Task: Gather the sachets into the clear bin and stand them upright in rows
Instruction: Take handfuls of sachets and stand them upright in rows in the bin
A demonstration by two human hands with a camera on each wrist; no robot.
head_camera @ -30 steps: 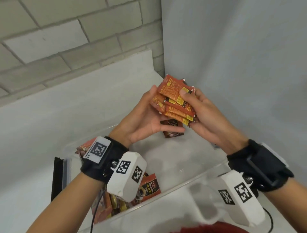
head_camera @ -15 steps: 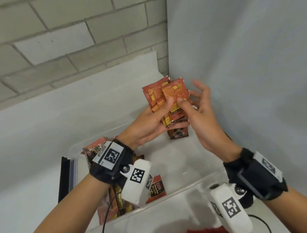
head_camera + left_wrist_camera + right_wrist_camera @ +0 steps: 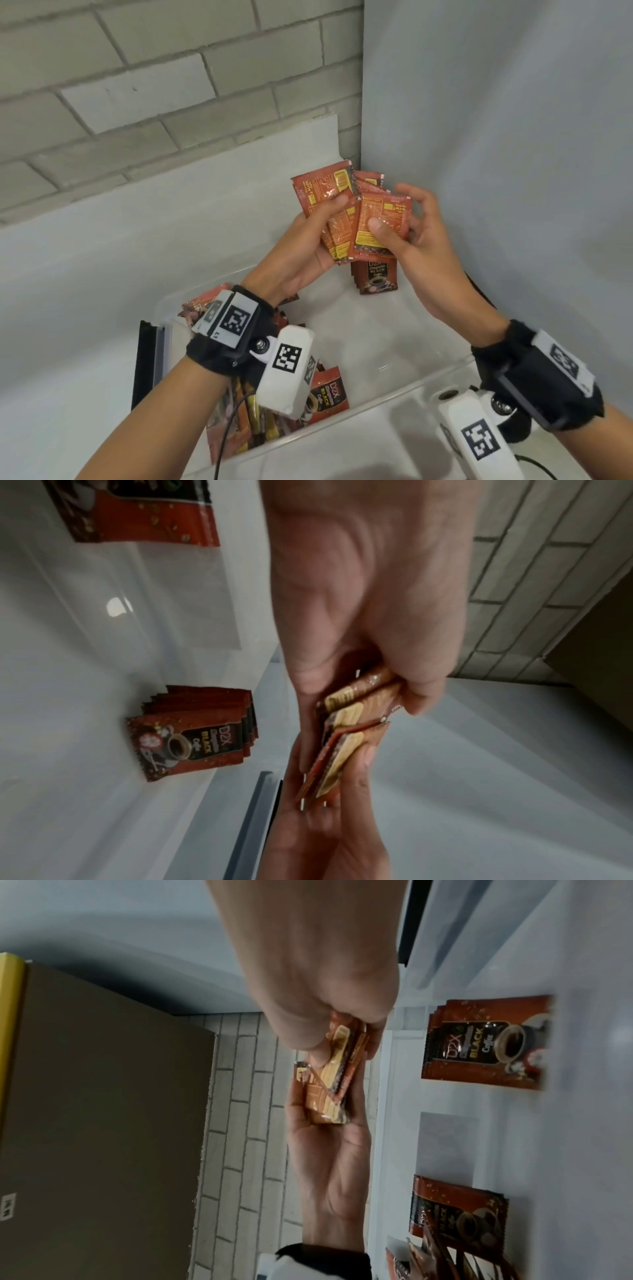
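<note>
Above the far end of the clear bin (image 3: 404, 387) both hands hold a fanned bunch of orange-red coffee sachets (image 3: 329, 202). My left hand (image 3: 308, 240) grips the bunch with its thumb on top. My right hand (image 3: 400, 233) pinches the front sachet (image 3: 383, 222) between thumb and fingers. A short row of sachets (image 3: 375, 277) stands upright at the bin's far wall, also seen in the left wrist view (image 3: 195, 734) and the right wrist view (image 3: 486, 1042). Loose sachets (image 3: 325, 394) lie heaped at the bin's near left end.
The bin sits on a white surface in a corner, with a brick wall (image 3: 137, 85) behind and a grey panel (image 3: 496, 137) to the right. A dark flat item (image 3: 147, 363) stands against the bin's left side. A brown box (image 3: 103, 1123) shows in the right wrist view.
The bunch has turned from a flat stack to upright and fanned out. My left thumb moved onto its face, and my right hand now pinches the front sachet.
</note>
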